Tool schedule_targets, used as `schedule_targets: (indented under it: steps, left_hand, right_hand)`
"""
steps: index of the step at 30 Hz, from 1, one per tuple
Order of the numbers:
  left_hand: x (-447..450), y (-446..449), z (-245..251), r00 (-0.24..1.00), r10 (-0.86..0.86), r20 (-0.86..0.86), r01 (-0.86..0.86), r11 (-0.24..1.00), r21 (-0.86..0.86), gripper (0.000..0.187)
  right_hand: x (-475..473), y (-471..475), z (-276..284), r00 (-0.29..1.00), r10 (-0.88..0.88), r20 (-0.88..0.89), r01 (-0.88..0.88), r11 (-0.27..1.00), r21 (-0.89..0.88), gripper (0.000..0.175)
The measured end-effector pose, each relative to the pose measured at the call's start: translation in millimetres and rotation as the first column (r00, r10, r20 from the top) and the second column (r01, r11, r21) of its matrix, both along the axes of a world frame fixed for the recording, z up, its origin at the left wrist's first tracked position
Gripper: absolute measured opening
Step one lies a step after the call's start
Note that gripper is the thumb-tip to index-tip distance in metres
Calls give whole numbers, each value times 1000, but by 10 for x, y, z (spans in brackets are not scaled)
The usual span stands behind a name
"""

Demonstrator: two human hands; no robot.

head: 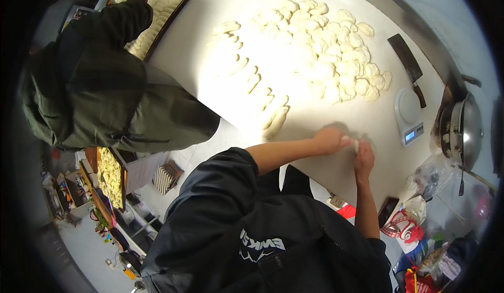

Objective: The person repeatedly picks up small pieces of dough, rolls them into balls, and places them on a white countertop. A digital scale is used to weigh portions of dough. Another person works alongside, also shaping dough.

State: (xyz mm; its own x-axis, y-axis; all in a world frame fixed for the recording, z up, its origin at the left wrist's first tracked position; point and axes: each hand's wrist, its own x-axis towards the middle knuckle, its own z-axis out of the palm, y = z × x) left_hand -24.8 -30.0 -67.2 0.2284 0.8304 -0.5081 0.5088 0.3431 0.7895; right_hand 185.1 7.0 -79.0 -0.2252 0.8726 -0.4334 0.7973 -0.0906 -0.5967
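A small piece of pale dough [356, 145] is pinched between my two hands, just above the near part of the white work table [315, 171]. My left hand [331, 140] is slightly blurred and closes on one end of it. On the other side, my right hand [364, 156] grips the dough with bent fingers. Much of the piece is hidden by my fingers. Left of my hands, a row of rolled dough strips [276, 120] runs away from me. A broad heap of dough lumps [346, 70] lies farther back, partly washed out by glare.
A cleaver [405, 57] and a lit digital kitchen scale [409, 114] are at the right. Beyond stands a lidded pan [468, 131]. A phone [388, 210] and bags lie near the right edge. A co-worker [106, 84] stands left, beside a tray of shaped dough [165, 11].
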Motion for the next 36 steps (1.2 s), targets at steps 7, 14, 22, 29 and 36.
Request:
schedule_targets:
  steps: [7, 14, 22, 29, 36]
  left_hand:
    - [-1115, 87, 460, 522, 695, 495, -590, 713, -379, 60]
    - [-3275, 300, 1037, 684, 675, 278, -719, 687, 101, 41]
    - [-4685, 694, 104, 339, 589, -734, -294, 807, 512, 63]
    - [-3873, 1486, 57, 616, 424, -663, -3, 844, 537, 58]
    - [-3138, 1189, 448, 820, 463, -336, -179, 765, 619, 28]
  right_hand:
    - [-1689, 5, 958, 722, -82, -687, -80, 976, -201, 49]
    - [-2482, 827, 1070, 877, 330, -349, -277, 941, 194, 47]
    - [-3448, 1813, 449, 799, 579, 160, -564, 631, 533, 56]
    - [-3663, 1861, 582, 747, 564, 353, -664, 669, 334, 41]
    - [-2533, 1457, 760, 664, -125, -737, -31, 980, -195, 39]
